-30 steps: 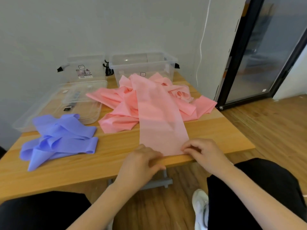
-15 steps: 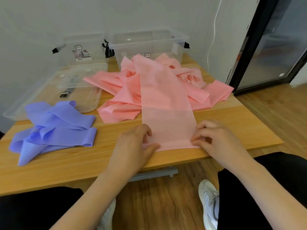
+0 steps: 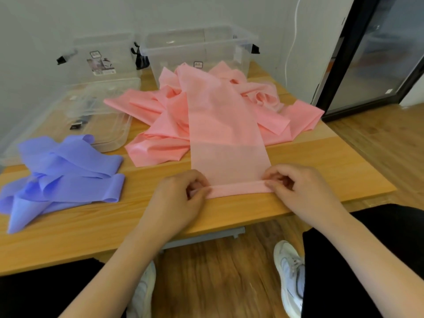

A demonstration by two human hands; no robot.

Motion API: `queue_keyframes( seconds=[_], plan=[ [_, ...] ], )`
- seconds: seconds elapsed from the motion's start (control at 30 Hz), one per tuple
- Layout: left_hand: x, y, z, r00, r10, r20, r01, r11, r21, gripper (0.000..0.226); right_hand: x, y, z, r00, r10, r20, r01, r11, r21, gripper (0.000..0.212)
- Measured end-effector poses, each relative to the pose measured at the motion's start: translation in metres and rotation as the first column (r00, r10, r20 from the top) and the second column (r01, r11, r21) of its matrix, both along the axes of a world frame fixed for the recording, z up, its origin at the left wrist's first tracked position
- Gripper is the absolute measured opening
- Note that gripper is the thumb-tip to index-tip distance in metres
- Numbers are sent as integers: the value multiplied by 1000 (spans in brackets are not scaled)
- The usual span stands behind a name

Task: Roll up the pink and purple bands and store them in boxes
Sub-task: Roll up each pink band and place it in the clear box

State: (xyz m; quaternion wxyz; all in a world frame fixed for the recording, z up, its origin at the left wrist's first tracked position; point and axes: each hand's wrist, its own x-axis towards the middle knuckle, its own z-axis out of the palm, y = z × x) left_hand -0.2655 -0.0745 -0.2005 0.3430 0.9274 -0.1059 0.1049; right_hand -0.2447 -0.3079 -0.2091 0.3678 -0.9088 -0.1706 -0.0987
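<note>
Pink elastic band (image 3: 226,134), thin, matte and slightly translucent, lies as a flat strip on the wooden table (image 3: 321,171), its near end turned into a narrow roll. We pinch that roll at both ends: our left hand (image 3: 181,198) grasps one end, our right hand (image 3: 298,187) the other. Behind, the band heaps in loose folds. A crumpled purple elastic band (image 3: 64,173) lies left. Two clear plastic boxes (image 3: 199,49) stand against the wall.

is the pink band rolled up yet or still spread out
Barely started: the pink band has one narrow fold at its near end, pinched by the left hand and right hand; the rest lies loose.
</note>
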Motion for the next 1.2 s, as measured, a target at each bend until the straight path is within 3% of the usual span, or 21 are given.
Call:
queue_keyframes(
  seconds=[0.13, 0.2, 0.27, 0.37, 0.47, 0.53, 0.67, 0.77, 0.87, 1.0, 1.1, 1.2],
  plan=[
    [0, -4, -3, 996, 61, 69, -70, 989, 128, 12, 1, 2, 2, 997, -73, 9, 72, 997, 21, 23],
    [0, 0, -5, 984, -17, 175, -23, 974, 225, 7, 2, 0, 4, 999, -35, 20, 35, 999, -18, 18],
    [-1, 5, -6, 980, -83, 180, 31, 961, 276, 25, 3, -4, 4, 998, 40, 40, -36, 995, -95, 7],
    [-2, 9, -5, 988, -94, 121, 65, 971, 229, 36, 3, -7, 4, 996, 81, 49, -73, 987, -143, 13],
    [-1, 6, -6, 984, -89, 156, 49, 969, 243, 22, 3, -4, 3, 989, 81, 125, -57, 982, -181, 2],
    [1, 3, -3, 984, -81, 159, 46, 976, 212, 17, 5, -1, 1, 988, 70, 140, -41, 978, -203, 7],
    [7, -6, -3, 996, 69, 49, -73, 992, 100, 13, 8, 6, 1, 998, -14, 56, 25, 982, -187, 12],
    [9, -15, -6, 989, 129, 76, -140, 976, 169, 13, 9, 10, 3, 994, -110, 26, 113, 986, -123, 5],
    [8, -12, -6, 983, 125, 136, -151, 968, 201, 6, 9, 9, 4, 981, -192, 28, 193, 979, -58, 14],
    [5, 0, -10, 972, 18, 235, -78, 965, 249, 8, 9, 3, 4, 994, -60, 87, 72, 987, -145, 2],
    [2, 8, -10, 988, -34, 153, 3, 980, 200, 11, 9, -4, 6, 999, 2, 39, 5, 984, -176, 14],
    [4, 9, -7, 991, -33, 127, 10, 984, 179, 9, 8, -2, 6, 995, 0, 99, 19, 981, -195, 10]
  ],
)
